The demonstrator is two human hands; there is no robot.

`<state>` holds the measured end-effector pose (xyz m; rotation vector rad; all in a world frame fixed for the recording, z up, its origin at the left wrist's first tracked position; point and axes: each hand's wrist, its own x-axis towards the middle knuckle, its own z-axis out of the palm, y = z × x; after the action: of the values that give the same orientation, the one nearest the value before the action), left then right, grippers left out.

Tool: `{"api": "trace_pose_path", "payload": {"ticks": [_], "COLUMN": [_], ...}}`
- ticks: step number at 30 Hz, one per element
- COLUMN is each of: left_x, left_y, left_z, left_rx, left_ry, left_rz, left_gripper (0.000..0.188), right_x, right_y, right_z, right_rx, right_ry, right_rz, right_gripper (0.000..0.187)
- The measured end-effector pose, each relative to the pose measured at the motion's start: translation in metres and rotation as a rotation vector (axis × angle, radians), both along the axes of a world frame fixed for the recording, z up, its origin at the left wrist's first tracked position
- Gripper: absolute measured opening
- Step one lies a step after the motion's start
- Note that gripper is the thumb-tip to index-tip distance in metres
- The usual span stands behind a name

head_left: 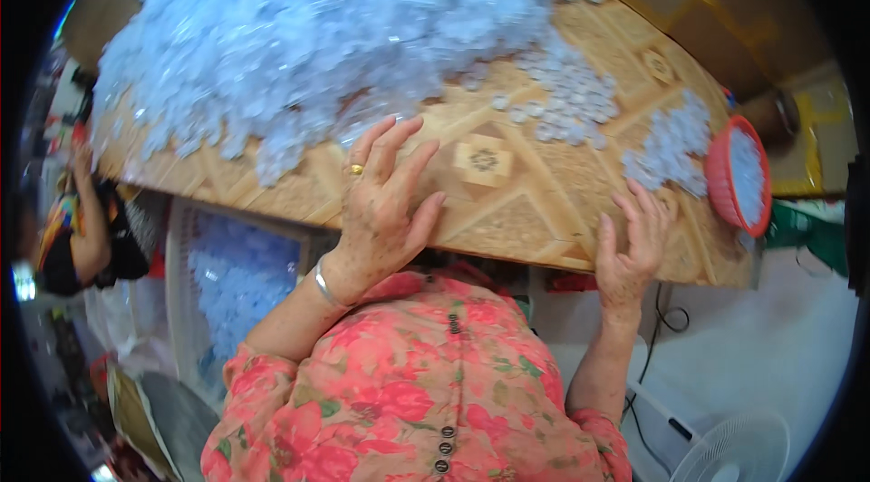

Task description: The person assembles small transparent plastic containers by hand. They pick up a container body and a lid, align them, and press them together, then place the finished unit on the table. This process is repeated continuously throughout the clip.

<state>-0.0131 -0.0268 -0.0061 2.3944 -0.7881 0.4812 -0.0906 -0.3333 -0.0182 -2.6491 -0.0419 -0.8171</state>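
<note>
Two hands (376,197) (636,242), one bluish heap (335,38) — one red bowl (719,183)

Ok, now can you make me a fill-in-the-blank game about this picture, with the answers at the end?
1. The left hand wears a gold ____ on one finger.
2. The big heap on the table is pale ____.
3. The right hand is ____ (closer or farther) than the left to the red container.
4. The shirt is covered in pink ____.

Missing words: ring; blue; closer; flowers
</note>
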Motion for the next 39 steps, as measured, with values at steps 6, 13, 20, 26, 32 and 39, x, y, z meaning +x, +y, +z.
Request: {"api": "trace_pose_path", "payload": {"ticks": [6, 13, 20, 26, 32, 39], "left_x": [-0.003, 0.0, 0.003, 0.01, 0.013, 0.011], "left_y": [0.026, 0.007, -0.018, -0.014, -0.002, -0.012], "left_z": [-0.012, -0.02, -0.021, -0.016, -0.01, -0.009], "left_rx": [0.005, -0.121, -0.175, -0.155, 0.007, -0.045], "left_ry": [0.073, 0.125, 0.16, 0.153, 0.109, 0.074], "left_rz": [0.169, -0.14, -0.27, -0.252, -0.143, -0.199], "left_gripper": [0.061, 0.06, 0.064, 0.066, 0.068, 0.064], "right_x": [0.011, 0.022, 0.033, 0.031, 0.028, 0.023], "right_y": [0.025, 0.068, 0.094, 0.085, 0.072, 0.045], "right_z": [0.006, 0.011, 0.003, -0.001, 0.001, 0.003], "right_rx": [0.083, 0.097, 0.094, 0.088, 0.067, 0.093], "right_ry": [0.028, 0.068, 0.177, 0.205, 0.14, 0.125], "right_rz": [0.105, 0.286, 0.31, 0.289, 0.239, 0.118], "right_gripper": [0.03, 0.034, 0.051, 0.042, 0.028, 0.011]}}
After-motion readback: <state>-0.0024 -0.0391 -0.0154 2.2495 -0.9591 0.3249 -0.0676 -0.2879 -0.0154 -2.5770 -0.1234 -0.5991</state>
